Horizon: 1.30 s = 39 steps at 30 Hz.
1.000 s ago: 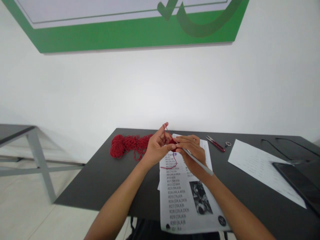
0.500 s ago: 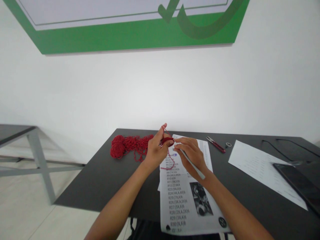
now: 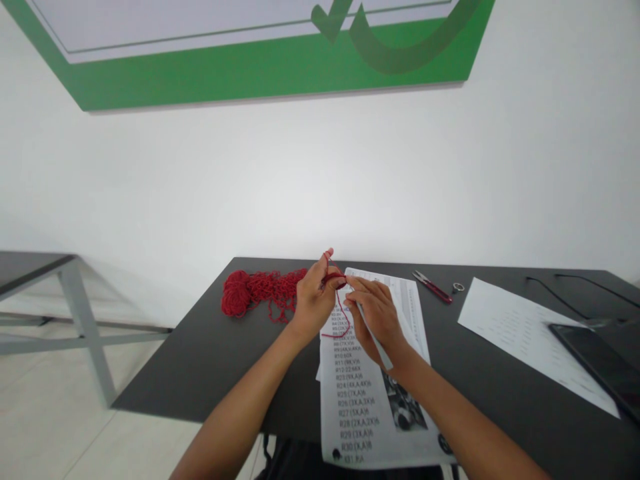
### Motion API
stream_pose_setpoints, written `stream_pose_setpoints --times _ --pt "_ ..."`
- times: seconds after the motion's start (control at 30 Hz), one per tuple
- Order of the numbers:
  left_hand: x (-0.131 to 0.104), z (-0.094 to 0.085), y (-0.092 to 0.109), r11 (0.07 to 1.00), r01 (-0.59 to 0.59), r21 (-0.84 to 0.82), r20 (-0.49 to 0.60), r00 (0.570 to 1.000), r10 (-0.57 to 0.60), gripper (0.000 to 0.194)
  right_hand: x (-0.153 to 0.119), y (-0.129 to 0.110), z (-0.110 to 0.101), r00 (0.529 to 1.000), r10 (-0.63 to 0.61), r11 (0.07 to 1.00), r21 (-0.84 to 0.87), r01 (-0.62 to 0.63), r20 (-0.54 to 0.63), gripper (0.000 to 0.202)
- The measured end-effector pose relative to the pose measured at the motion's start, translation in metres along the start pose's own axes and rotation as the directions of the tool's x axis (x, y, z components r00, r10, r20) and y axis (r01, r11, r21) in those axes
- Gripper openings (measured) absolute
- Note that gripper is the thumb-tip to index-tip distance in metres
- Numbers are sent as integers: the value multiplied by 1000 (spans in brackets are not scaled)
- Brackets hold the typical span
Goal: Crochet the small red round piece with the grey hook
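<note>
My left hand [image 3: 313, 301] pinches a small red crochet piece [image 3: 334, 279], with red yarn running over its raised index finger. My right hand [image 3: 379, 313] is closed around a crochet hook [image 3: 384, 357]; its pale, flat handle lies along the palm towards the wrist. The hook's tip meets the red piece between the two hands, though fingers mostly hide it. A loose yarn tail [image 3: 347, 320] dangles below the piece over a printed pattern sheet [image 3: 356, 400]. Left of my left hand lie a red yarn ball [image 3: 235, 295] and a loose heap of yarn [image 3: 274, 288].
Red-handled thread snips [image 3: 436, 289] and a small metal ring [image 3: 457, 288] rest on the dark table [image 3: 210, 373] to the right. Beyond them are a second paper [image 3: 520, 340], a dark phone [image 3: 595, 363] and eyeglasses [image 3: 565, 300]. A white wall [image 3: 320, 180] stands behind.
My right hand has turned and moved slightly left, its fingers now closer to the red piece; the hook's handle has become steeper. My left hand has stayed nearly still.
</note>
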<state>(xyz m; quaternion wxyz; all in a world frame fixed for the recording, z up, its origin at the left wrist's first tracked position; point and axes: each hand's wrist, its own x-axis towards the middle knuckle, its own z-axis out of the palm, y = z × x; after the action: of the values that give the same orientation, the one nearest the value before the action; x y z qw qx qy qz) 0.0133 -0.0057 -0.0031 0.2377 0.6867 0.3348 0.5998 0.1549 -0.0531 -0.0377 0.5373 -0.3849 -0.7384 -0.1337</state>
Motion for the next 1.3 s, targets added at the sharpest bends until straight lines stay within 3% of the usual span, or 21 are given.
stream_pose_setpoints --times 0.13,0.23,0.27,0.33,0.43,0.5,0.57,0.63,0.73,0.8,0.9,1.0,1.1,1.3 --pt "2 -4 -4 1000 11 23 22 1000 -12 47 0 -2 -2 998 -53 998 30 52 25 12" --pt "4 -8 -9 999 -42 29 32 999 41 43 3 -7 -6 988 152 971 183 -150 6 11" --pt "4 -8 -10 998 -58 30 38 998 57 41 5 -8 -7 963 268 924 273 -268 37 12" --pt "3 -8 -10 998 -55 18 52 997 54 39 10 -5 -9 883 453 729 521 -444 118 16" --pt "-2 -3 -6 998 -5 -58 66 998 9 45 14 8 -6 847 481 393 808 -439 226 26" --pt "-7 1 -2 995 -2 -104 64 998 9 48 15 16 -3 842 486 314 851 -420 236 23" --pt "-11 4 3 991 -14 -130 62 998 22 48 15 19 -2 849 481 331 851 -408 220 21" --pt "-15 6 6 989 -23 -149 68 997 34 47 15 17 -5 869 459 417 819 -395 186 19" --pt "-17 8 8 986 3 -164 72 997 9 45 15 10 -11 915 392 650 676 -346 92 15" --pt "-18 10 8 975 59 -216 80 996 -42 47 13 7 -14 948 318 821 491 -292 32 16" --pt "-20 15 7 879 208 -429 152 976 -157 54 8 6 -16 981 193 958 221 -181 -33 18" --pt "-20 18 7 697 396 -598 288 918 -274 55 7 6 -17 992 75 990 127 -61 -102 24" --pt "-18 16 9 591 471 -654 327 882 -341 55 12 1 -20 991 100 974 210 -80 -87 21" --pt "-12 6 8 692 352 -630 255 936 -244 65 28 -3 -33 982 183 852 492 -182 46 6"
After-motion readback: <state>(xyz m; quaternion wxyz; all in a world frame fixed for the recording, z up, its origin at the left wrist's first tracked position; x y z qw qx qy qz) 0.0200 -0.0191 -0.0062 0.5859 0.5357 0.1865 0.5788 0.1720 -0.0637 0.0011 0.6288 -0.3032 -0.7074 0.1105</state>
